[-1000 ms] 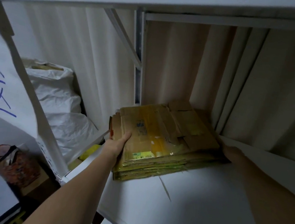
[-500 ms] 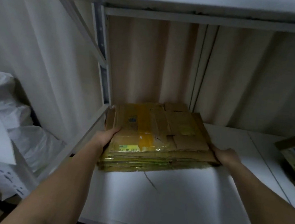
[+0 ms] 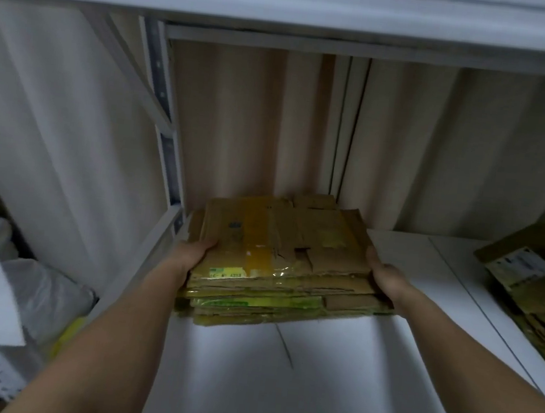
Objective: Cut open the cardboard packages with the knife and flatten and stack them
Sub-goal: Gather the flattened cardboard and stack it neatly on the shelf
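Note:
A stack of flattened cardboard packages (image 3: pixel 280 241), brown with yellow tape and a small label, lies on the white shelf board (image 3: pixel 279 377) near its back left corner. My left hand (image 3: pixel 191 254) grips the stack's left edge, thumb on top. My right hand (image 3: pixel 388 277) grips its right edge, thumb on top, fingers hidden under the cardboard. No knife is in view.
A second pile of flattened cardboard (image 3: pixel 533 287) lies at the shelf's right. A metal upright (image 3: pixel 167 133) stands left of the stack, corrugated wall behind, another shelf (image 3: pixel 287 1) close overhead. White sacks (image 3: pixel 33 298) sit lower left.
The view has swung right and closer. Both hands have closed in on the stack's two sides, and the stack has come slightly toward me on the shelf.

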